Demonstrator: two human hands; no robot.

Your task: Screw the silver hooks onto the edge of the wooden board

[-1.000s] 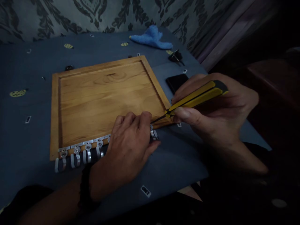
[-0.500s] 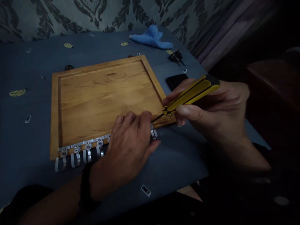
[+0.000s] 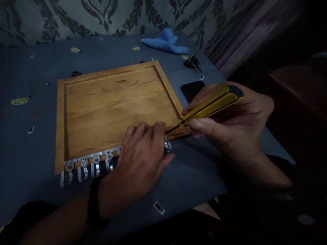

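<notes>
A framed wooden board (image 3: 112,109) lies on the blue cloth. Along its near edge runs a metal hook rail (image 3: 84,160) with several double hooks fixed by screws. My left hand (image 3: 144,160) presses over the right part of this rail, fingers curled on the board's edge and thumb by the rightmost hook (image 3: 168,145). My right hand (image 3: 230,122) grips a yellow and black screwdriver (image 3: 209,105) by its handle, tilted down to the left. The screwdriver's shaft reaches the rail's right end beside my left index finger; its tip is hidden there.
Behind my right hand a black phone-like slab (image 3: 192,89) lies on the blue tablecloth (image 3: 30,149). Farther back are a black plug-like object (image 3: 192,62) and a crumpled blue cloth (image 3: 166,41). The patterned wall (image 3: 102,17) borders the far side.
My right hand and the screwdriver handle have turned and shifted slightly right. My left hand, the board and the rail stay put.
</notes>
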